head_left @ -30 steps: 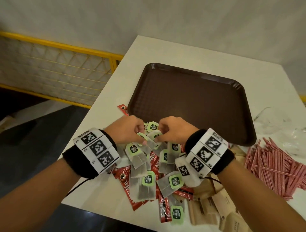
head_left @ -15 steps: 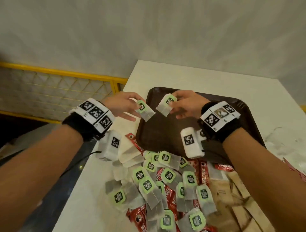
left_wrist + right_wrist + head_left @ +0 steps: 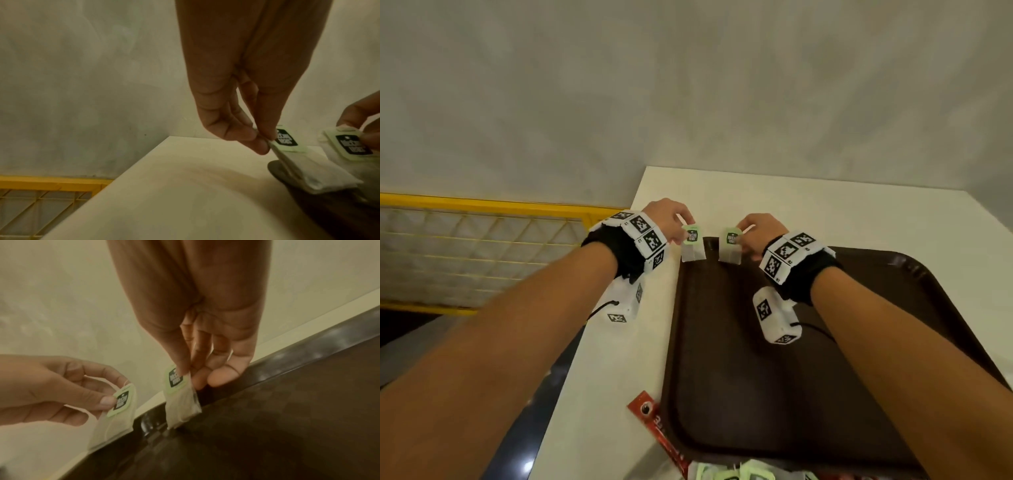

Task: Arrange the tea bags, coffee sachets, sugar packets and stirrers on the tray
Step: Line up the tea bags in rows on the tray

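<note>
My left hand (image 3: 671, 222) pinches a tea bag (image 3: 692, 247) with a green tag by its top edge, above the far left corner of the brown tray (image 3: 756, 394). My right hand (image 3: 755, 233) pinches a second tea bag (image 3: 730, 249) just to the right, hanging over the tray's far rim. In the left wrist view thumb and fingers (image 3: 257, 142) clamp the left tea bag (image 3: 304, 168). In the right wrist view the right tea bag (image 3: 180, 402) hangs with its lower edge at the tray (image 3: 287, 418), and the left tea bag (image 3: 115, 418) hangs beside it.
A red coffee sachet (image 3: 657, 428) lies on the white table (image 3: 791, 205) against the tray's near left corner. More tea bags (image 3: 739, 474) show at the bottom edge. A yellow railing (image 3: 482, 205) runs left of the table, a grey wall behind.
Both hands rose from the pile, each with one tea bag, and moved forward to the tray's far left corner. The bags now hang lower, close to the tray.
</note>
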Tool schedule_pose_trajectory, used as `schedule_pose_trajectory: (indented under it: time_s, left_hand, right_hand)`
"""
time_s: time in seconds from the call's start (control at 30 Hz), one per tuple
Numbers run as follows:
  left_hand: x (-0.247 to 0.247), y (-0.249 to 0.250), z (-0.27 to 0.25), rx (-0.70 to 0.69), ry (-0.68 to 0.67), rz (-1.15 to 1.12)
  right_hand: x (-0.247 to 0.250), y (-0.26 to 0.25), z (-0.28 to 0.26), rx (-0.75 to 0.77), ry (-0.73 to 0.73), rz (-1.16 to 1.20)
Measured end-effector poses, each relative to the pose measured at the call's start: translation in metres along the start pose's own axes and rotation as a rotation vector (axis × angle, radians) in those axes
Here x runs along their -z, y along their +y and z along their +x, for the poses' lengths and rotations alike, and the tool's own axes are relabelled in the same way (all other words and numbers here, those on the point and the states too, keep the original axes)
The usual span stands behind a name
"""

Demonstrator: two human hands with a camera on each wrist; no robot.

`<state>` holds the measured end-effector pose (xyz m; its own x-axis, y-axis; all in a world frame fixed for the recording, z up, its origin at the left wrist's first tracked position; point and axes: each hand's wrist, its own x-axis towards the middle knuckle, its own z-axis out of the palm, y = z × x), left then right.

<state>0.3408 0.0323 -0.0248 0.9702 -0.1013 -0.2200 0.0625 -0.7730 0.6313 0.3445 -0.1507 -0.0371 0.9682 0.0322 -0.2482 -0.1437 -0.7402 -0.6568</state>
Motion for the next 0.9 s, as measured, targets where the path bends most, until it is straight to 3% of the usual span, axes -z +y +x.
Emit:
schedule_pose_trajectory:
  time_s: [0.4,0.8,0.9]
  left_hand:
    - [-0.013,0.003,0.032,-0.043,0.005,-0.001]
    - [-0.018,0.001,0.03,-0.019,0.027,-0.046]
    - [-0.017,0.0,0.025,-0.034,0.053,0.035]
  right_hand:
    - [-0.009,-0.01,0.026,0.023,-0.002,-0.177]
    - [-0.009,-0.006,0.026,0.011,0.007,-0.206]
    - [-0.012,-0.002,0.023,0.032,-0.004,-0.188]
